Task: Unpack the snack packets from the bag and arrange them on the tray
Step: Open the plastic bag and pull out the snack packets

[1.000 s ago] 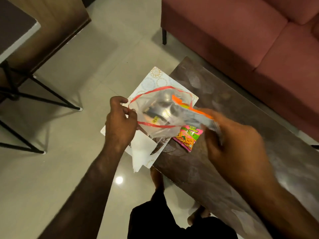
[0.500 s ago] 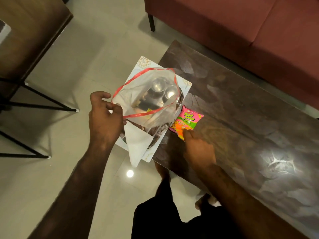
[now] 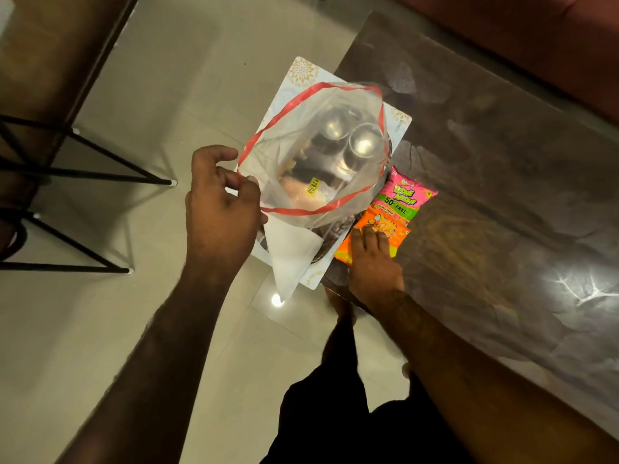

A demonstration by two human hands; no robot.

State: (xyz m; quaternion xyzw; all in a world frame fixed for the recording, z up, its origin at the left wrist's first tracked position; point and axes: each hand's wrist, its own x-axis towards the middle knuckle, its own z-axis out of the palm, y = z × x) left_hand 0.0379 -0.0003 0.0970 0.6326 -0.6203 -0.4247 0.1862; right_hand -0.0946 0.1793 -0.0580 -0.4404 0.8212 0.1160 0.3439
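Observation:
My left hand (image 3: 222,209) pinches the red-trimmed rim of a clear plastic bag (image 3: 311,152) and holds it open above a white patterned tray (image 3: 303,70) that overhangs the table's left edge. Through the bag show shiny steel cups and a dark packet with a yellow tag. My right hand (image 3: 373,262) lies flat on an orange snack packet (image 3: 395,229) on the table. A pink and green snack packet (image 3: 407,192) lies just beyond it, partly under the orange one.
The dark glossy table (image 3: 502,195) stretches to the right. A maroon sofa (image 3: 552,38) stands behind it. Black metal legs of a stand (image 3: 83,169) occupy the floor at left. My legs are below the table's near edge.
My right hand drew an orange packet out of the bag and set it down on the table against the pink packet. My left hand kept hold of the bag.

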